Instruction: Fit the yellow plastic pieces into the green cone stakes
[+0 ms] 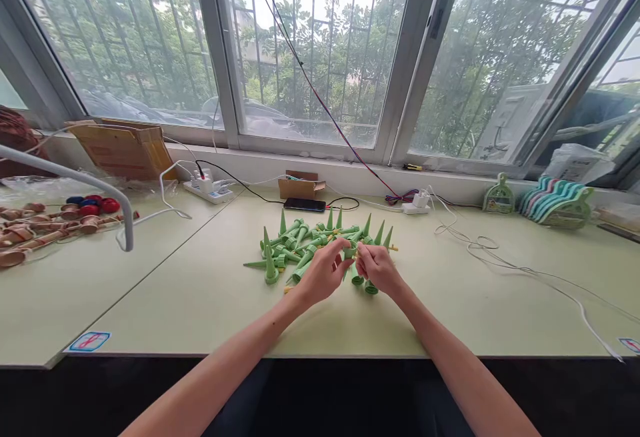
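Observation:
My left hand (330,267) has its fingers closed round a green plastic plant watering spike (350,250), the wide open end facing up. Close against it on the right, my right hand (379,267) is pinched at the spike's rim; whatever lies between its fingertips is too small and hidden to name. Around both hands spreads a heap of like green spikes (301,237), several standing point up and others lying on their sides. One upright green spike (271,267) stands just left of my left hand. Small yellow pieces (289,289) show among the heap.
Behind the heap lie a black phone (305,205) and a small cardboard box (300,188). Power strips (209,190) and loose white cables (500,260) lie on the table (190,303). Wooden pieces (45,227) are at left, green and pink plastic pieces (555,202) at right.

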Demonstrator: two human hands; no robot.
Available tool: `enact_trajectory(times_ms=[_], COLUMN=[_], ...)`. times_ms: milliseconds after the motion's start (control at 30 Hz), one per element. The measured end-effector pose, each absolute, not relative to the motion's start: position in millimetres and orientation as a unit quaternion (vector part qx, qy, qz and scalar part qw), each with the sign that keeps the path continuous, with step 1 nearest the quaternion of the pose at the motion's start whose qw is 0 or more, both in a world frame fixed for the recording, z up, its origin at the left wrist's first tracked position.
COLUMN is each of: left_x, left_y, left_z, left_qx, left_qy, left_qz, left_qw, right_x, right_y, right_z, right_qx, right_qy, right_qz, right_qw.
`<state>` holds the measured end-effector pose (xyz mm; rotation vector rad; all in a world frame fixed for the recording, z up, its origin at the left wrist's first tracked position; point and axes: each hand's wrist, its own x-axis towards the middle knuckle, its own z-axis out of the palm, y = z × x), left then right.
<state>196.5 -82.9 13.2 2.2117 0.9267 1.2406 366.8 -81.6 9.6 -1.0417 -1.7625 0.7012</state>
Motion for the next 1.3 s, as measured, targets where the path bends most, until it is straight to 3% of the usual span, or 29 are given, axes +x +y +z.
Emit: enact_trajectory(times_ms=[300,933,1100,1300], left_x=[195.8,198.0,198.2,197.7], left_y=[-81.0,-85.4,-84.0,-81.0], left_z=[12.2,18.4,24.9,28.2], left_qx=[0.825,0.765,0.715,0.642], left_qy=[0.300,0.373,0.431,0.443], left_qz=[0.452,0.490,0.499,0.444], left_qw=[0.160,0.190,0.229,0.441], right_x=[366.3,366.3,367.6,369.6], right_y=[-82.6,-82.2,-82.4,-81.5], right_z=[12.5,13.0,13.7,12.8], right_qx=[-0.433,-0.415,-0.405,-0.399], right_qy=[-0.730,-0.719,-0.721,-0.737], right_qz=[0.267,0.264,0.262,0.255], right_qw=[0.456,0.491,0.498,0.482])
